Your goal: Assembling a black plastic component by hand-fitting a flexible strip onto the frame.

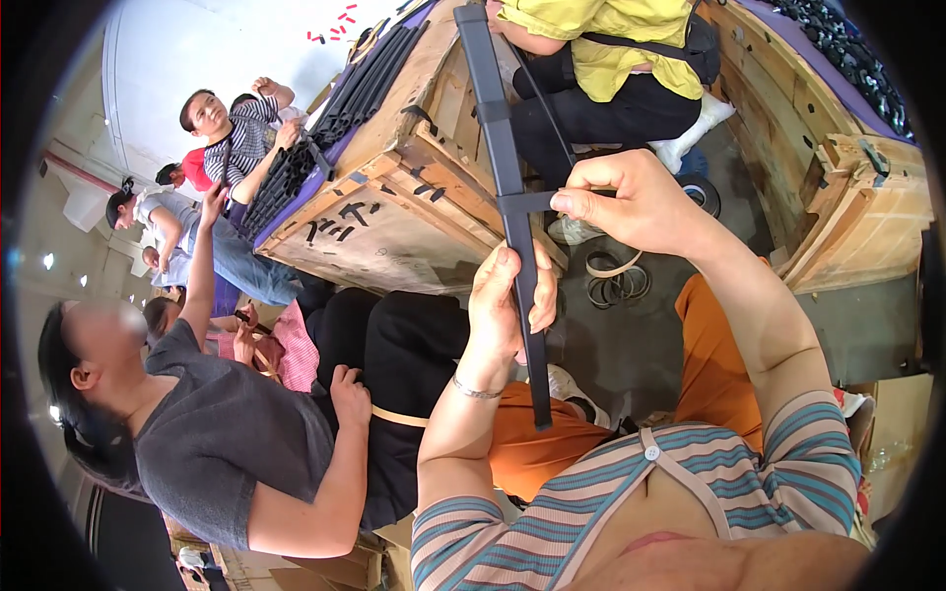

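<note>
A long, flat black bar (490, 89) runs upright and slightly tilted before me, from the top edge of the view down toward my lap. My left hand (507, 295) is closed around its lower part, thumb on one side and fingers on the other. Just above that grip, a black tape-like strip (532, 203) goes across the bar and sticks out to the right. Thumb and forefinger of my right hand (636, 202) pinch the free end of this strip. Another band circles the bar higher up.
A wooden crate (379, 236) ahead bears many black bars (374, 79) on purple cloth. Another crate (857, 217) stands at right with black pieces on top. A co-worker in grey (236, 433) sits close at left; a person in yellow (631, 49) sits ahead. Tape rings (619, 286) lie on the floor.
</note>
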A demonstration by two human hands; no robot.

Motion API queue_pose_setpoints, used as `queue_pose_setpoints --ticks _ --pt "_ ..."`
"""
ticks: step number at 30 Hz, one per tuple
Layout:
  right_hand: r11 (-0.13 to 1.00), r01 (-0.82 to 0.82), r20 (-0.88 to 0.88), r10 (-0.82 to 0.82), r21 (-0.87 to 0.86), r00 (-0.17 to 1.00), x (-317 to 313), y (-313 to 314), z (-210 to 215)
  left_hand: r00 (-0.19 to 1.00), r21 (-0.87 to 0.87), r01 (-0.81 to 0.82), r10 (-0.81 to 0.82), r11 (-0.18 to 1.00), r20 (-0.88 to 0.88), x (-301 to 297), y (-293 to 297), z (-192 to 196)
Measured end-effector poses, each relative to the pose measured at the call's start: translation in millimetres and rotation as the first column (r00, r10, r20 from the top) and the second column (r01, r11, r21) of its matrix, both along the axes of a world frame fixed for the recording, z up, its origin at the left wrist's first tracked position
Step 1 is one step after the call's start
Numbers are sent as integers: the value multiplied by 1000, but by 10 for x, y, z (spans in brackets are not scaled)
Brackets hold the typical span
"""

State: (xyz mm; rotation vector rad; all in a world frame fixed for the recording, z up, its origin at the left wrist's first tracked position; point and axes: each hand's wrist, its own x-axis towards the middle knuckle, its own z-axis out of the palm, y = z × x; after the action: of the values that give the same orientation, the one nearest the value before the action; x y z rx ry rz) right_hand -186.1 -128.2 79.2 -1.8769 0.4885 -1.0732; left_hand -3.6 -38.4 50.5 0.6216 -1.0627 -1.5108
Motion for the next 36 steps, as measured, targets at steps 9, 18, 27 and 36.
queue_pose_setpoints --ticks 9,18,27,36 --pt "1000 -6 -7 6 -2 1000 0 19 15 991 -31 -108 110 994 80 -48 15 26" --pt "998 46 30 -44 -47 999 13 -26 -58 999 77 -3 0 997 37 -9 0 56" --pt "998 -7 -60 3 -56 998 37 83 17 990 -21 36 -39 999 -134 -1 6 96" --pt "997 -82 -34 82 0 996 33 151 21 938 21 229 -214 973 -274 31 15 69"
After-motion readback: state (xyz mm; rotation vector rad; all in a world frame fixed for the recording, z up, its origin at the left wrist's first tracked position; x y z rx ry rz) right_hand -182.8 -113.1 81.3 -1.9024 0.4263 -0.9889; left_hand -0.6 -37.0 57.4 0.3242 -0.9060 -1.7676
